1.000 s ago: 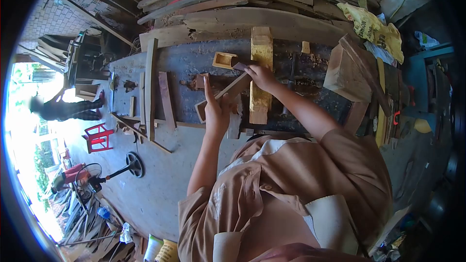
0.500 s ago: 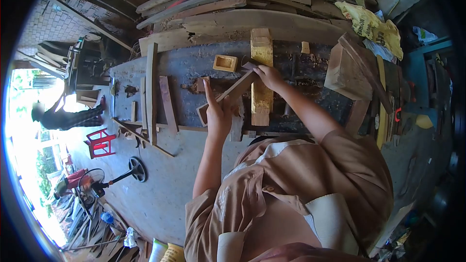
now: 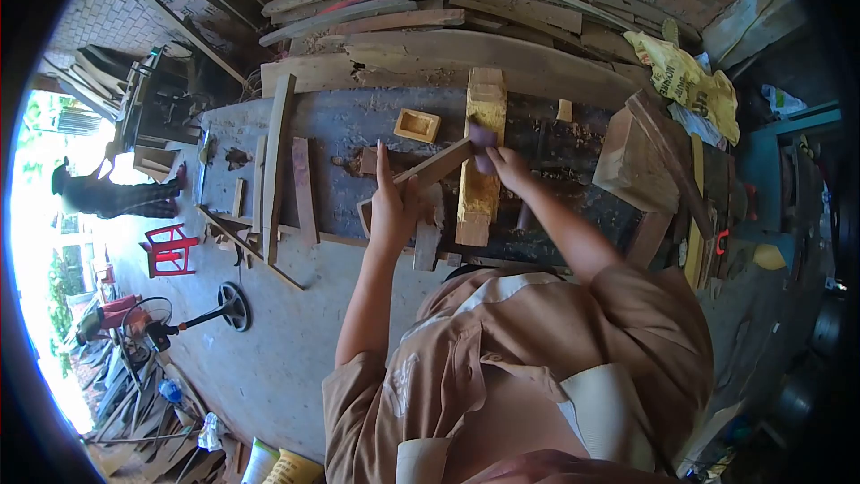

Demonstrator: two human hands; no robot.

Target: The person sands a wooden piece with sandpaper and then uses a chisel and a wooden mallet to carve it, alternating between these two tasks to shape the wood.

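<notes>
My left hand (image 3: pixel 392 204) is wrapped round a wooden strip (image 3: pixel 437 163), its index finger stretched out straight. The strip slants up to the right, its far end over a yellowish beam (image 3: pixel 483 188) lying on the dark bench. At that end, my right hand (image 3: pixel 509 168) is closed on a dark purplish piece (image 3: pixel 484 142), blurred, pressed against the strip. A small hollowed yellow wooden box (image 3: pixel 417 125) sits just beyond. A small brown block (image 3: pixel 368 159) lies left of the strip.
Long boards (image 3: pixel 279 166) lie at the bench's left. A large wooden block (image 3: pixel 627 159) and a yellow sack (image 3: pixel 685 81) are at the right. Planks (image 3: pixel 430 45) are stacked behind. Another person (image 3: pixel 116 197) stands far left, near a red stool (image 3: pixel 169 250) and a fan (image 3: pixel 235 306).
My right hand and the dark piece have shifted slightly down and right along the strip's end. The camera view has tilted a little.
</notes>
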